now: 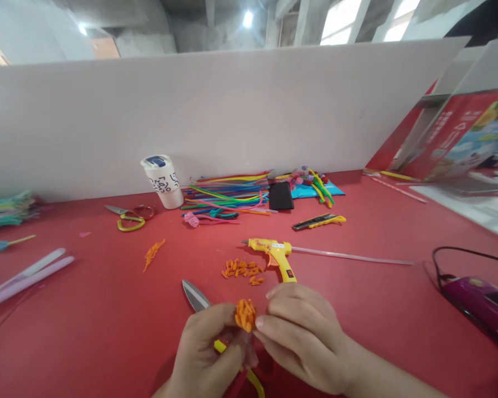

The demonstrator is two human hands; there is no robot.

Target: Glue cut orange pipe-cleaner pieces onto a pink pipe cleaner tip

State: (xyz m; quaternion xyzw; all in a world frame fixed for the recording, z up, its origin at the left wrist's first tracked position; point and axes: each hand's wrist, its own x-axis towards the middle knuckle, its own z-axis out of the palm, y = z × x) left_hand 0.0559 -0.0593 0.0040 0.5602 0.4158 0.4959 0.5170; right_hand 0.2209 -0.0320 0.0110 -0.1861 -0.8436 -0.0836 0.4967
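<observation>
Low in the head view, a small orange flower-like bundle of fuzzy chenille-stem pieces (pixel 245 315) is pinched in my left hand (pixel 209 348). My right hand (pixel 305 334) has its fingers bent together against the bundle's right side; whether a separate small piece is between the fingertips is hidden. Beneath my hands lie scissors (pixel 196 296), blade toward the back left, yellow-and-red handles partly covered. Just beyond is a pile of short orange chenille pieces (pixel 241 269). The yellow glue gun (pixel 276 254) rests behind my right hand, its clear glue stick (pixel 352 257) extending right.
An orange twisted sprig (pixel 152 254), second scissors (pixel 130 215) and a white cup (pixel 162 181) stand left. Coloured chenille stems (pixel 228 193), a black phone-like slab (pixel 281 196) and a utility knife (pixel 318 221) line the back. A purple corded device (pixel 477 307) sits right; a white panel (pixel 249 110) stands behind.
</observation>
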